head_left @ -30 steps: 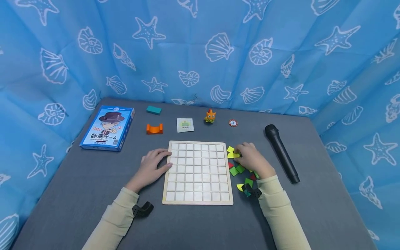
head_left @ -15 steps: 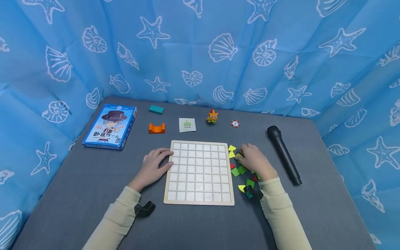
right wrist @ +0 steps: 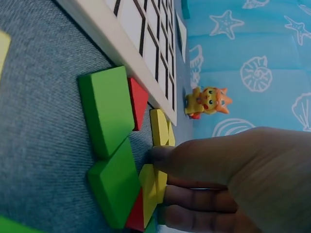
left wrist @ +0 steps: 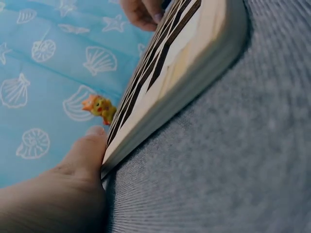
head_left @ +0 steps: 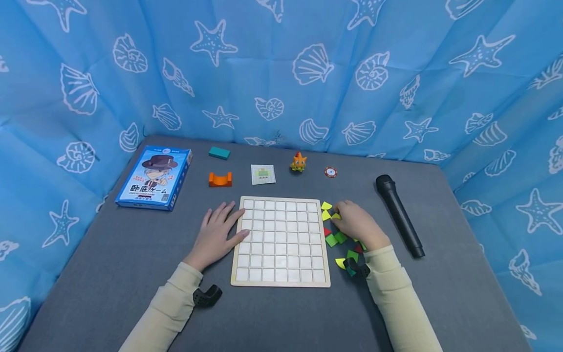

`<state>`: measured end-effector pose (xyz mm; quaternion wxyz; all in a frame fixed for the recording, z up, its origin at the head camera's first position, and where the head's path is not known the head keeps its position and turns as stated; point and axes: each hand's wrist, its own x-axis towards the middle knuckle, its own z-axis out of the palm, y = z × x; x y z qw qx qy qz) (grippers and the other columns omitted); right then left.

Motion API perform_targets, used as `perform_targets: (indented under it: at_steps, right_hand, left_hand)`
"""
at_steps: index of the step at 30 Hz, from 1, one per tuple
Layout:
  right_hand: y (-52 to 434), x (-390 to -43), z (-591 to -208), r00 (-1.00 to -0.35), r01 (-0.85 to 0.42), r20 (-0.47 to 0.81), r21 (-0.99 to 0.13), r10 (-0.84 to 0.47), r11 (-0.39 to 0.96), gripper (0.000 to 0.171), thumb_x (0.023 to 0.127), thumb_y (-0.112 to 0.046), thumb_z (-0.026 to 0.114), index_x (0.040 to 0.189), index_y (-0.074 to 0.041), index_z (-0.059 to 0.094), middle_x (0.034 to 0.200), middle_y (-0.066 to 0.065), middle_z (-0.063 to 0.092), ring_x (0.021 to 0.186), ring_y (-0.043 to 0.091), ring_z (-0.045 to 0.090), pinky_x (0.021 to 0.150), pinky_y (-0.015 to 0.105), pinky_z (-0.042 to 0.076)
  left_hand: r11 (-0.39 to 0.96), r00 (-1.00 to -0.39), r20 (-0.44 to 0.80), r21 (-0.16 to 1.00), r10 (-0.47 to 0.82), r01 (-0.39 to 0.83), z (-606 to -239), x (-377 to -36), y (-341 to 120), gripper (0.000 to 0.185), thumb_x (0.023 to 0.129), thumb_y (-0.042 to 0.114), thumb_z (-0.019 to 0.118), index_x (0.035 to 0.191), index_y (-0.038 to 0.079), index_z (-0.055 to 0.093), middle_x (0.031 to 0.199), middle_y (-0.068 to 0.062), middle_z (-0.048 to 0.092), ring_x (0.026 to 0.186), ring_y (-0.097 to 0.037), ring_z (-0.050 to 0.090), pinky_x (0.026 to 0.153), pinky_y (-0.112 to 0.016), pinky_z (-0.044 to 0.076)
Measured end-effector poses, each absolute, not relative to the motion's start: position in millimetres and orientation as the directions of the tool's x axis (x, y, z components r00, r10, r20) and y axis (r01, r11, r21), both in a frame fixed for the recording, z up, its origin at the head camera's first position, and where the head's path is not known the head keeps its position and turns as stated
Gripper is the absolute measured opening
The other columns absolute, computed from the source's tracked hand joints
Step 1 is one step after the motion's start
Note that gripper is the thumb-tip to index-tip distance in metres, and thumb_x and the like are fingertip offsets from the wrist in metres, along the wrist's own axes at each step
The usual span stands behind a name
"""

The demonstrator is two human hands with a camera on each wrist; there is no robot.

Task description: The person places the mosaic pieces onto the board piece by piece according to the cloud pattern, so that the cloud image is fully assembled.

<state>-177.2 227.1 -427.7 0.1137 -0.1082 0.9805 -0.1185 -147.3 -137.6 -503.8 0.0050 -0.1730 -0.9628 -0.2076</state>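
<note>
Curtain [head_left: 281, 73] of blue shell-print cloth walls the grey surface [head_left: 110, 264] on three sides, so I have no room past the far, left or right edges; the widest bare stretch I see is the near strip in front of the wooden grid board [head_left: 281, 241] and the near left corner. That board lies flat at the middle, its cells all blank. Beside its left edge my left hand [head_left: 216, 234] lies flat with fingers spread and straight, a wide grip holding nothing; the left wrist view shows the thumb [left wrist: 87, 150] touching the board's side. Well to the left, near the surface's left edge, lies the blue game box [head_left: 154, 177]. On the right, a black microphone [head_left: 399, 215] lies slantwise, apart from everything and leaving a lane between it and my right hand [head_left: 357, 226]. That hand rests over the pile of coloured tiles [head_left: 340, 239] just beside the board's right edge, fingers curled narrow onto a yellow tile [right wrist: 153, 187], with green and red pieces touching it in the right wrist view. Along the far edge, spaced apart, sit an orange arch block [head_left: 220, 180], a teal block [head_left: 219, 153], a small card [head_left: 263, 174], an orange toy figure [head_left: 298, 162] and a red chip [head_left: 331, 172].
</note>
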Motion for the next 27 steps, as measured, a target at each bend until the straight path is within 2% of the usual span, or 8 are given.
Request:
perform_targets:
  at_steps: [4,10,20,27]
  right_hand:
    - [226,-177,-426,-0.953,-0.198,-0.179,-0.251,-0.246,0.948,0.029,0.091,-0.016,0.064,0.112,0.004,0.064,0.107,0.018,0.062,0.087,0.024,0.057,0.075,0.041,0.050]
    - [221,-174,-414,-0.956,-0.208,-0.156,-0.241,-0.250,0.948,0.029,0.091,-0.017,0.064,0.110,0.005,0.063,0.100,0.015,0.061,0.078,0.021,0.054,0.068,0.037,0.049]
    - [177,-168,-398,-0.887,-0.402,-0.085,-0.343,-0.454,0.849,0.026,0.092,-0.024,0.065,0.102,0.000,0.065,0.090,0.008,0.062,0.078,0.018,0.056,0.071,0.035,0.050]
    - [142,-182,-409,-0.853,-0.430,-0.133,-0.369,-0.505,0.824,0.024,0.091,-0.024,0.066,0.098,-0.001,0.067,0.085,0.005,0.063,0.073,0.014,0.055,0.068,0.031,0.049]
  left_hand:
    - [0.860,-0.939,0.112,0.377,0.324,0.342,-503,-148,-138,0.068,0.091,0.065,0.043,0.148,0.028,0.038,0.157,-0.007,0.027,0.145,-0.031,0.020,0.114,-0.058,0.012]
    - [0.863,-0.941,0.116,0.374,0.319,0.339,-503,-148,-140,0.067,0.092,0.065,0.044,0.148,0.028,0.038,0.157,-0.007,0.028,0.144,-0.031,0.021,0.114,-0.059,0.013]
    - [0.871,-0.948,0.087,0.375,0.307,0.317,-501,-147,-140,0.064,0.093,0.061,0.046,0.148,0.029,0.038,0.157,-0.006,0.027,0.145,-0.030,0.019,0.114,-0.058,0.011]
    - [0.868,-0.947,0.087,0.381,0.310,0.319,-501,-147,-138,0.063,0.094,0.060,0.044,0.148,0.029,0.037,0.157,-0.005,0.027,0.145,-0.029,0.019,0.114,-0.057,0.011]
